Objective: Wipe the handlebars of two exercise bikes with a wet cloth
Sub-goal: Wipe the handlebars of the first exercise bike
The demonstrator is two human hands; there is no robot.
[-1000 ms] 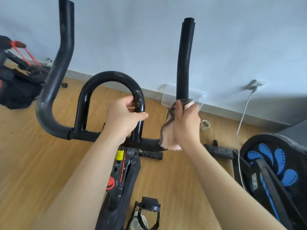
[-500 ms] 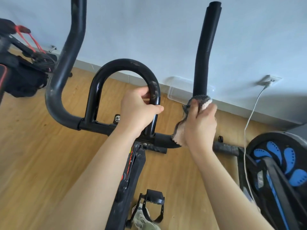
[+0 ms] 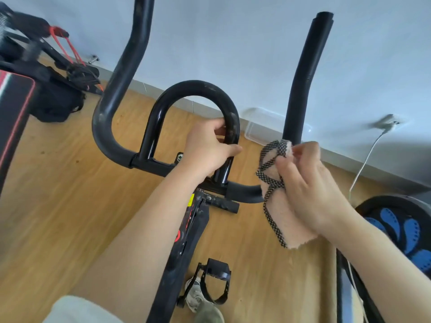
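My left hand is wrapped around the right leg of the black loop bar at the middle of the handlebars, fingers curled behind the tube and thumb across the front. My right hand pinches the cloth, a pale pink rag with a black-and-white checked edge, bunched against the bend where the crossbar turns up into the right grip. My fingertips press the top of the cloth onto the base of that grip, and the rest of the cloth hangs loose below my palm. The right grip rises upright against the pale wall; the left one curves up out of the top of the view. Below, the bike frame runs down to a pedal with a strap over the wooden floor. At the right edge stands a second bike, showing its black wheel cover with blue petal shapes. A white cable runs up to a wall socket.
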